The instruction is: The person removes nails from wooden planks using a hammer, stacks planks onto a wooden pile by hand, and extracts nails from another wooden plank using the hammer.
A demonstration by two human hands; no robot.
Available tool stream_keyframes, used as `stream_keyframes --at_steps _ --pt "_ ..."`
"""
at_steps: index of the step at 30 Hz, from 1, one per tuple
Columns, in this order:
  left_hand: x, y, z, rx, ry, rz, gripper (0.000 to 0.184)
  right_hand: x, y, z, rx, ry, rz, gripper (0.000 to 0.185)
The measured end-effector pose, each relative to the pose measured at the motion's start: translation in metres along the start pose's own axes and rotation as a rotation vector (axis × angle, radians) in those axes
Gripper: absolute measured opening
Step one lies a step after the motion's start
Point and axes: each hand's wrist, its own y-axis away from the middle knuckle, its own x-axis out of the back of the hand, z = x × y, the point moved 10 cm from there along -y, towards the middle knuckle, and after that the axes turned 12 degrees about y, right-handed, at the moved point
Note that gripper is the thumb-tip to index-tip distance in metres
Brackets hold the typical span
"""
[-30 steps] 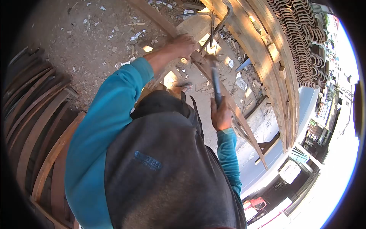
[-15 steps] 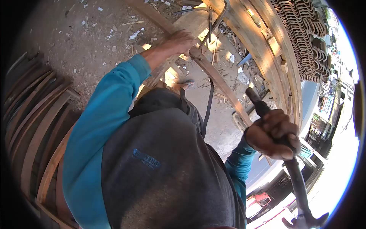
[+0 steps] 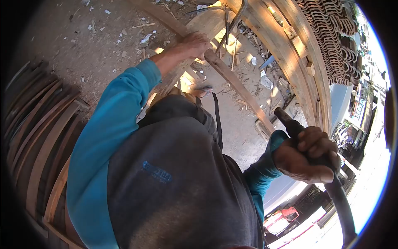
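My left hand [image 3: 194,45] is closed around a wooden piece near the curved timber in front of me. From under it a narrow wooden bar [image 3: 240,88] runs down to the right. The fingertips are partly hidden. My right hand [image 3: 309,155] is raised at the right, wrapped around the dark handle of a hammer [image 3: 340,201]. The handle's butt end points up and left past my fist. The hammer's head is cut off at the lower right edge of the view.
Long curved timbers [image 3: 286,54] stand at upper right, with small blocks between them. Stacked roof tiles [image 3: 327,37] lie beyond. Several curved wooden ribs [image 3: 39,166] are at the left. Chips and scraps litter the dirt ground [image 3: 99,54]. A red-and-white object [image 3: 284,218] shows at lower right.
My right hand has moved right and slightly down with the hammer, whose head has left the view. My left hand stays on the wood.
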Motion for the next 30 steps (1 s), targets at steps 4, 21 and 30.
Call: stream_keyframes --at_steps 4,21,30 --pt "-0.001 -0.005 -0.008 0.010 0.014 0.040 0.045 0.004 0.123 0.101 -0.045 0.350 -0.355 0.037" --pt "-0.002 -0.008 -0.003 -0.010 0.009 -0.017 0.053 0.043 0.204 0.177 -0.341 0.578 -0.339 0.043" --pt "-0.005 -0.009 -0.003 0.068 0.000 -0.105 0.053 0.077 0.284 0.219 -0.989 0.895 -0.664 0.040"
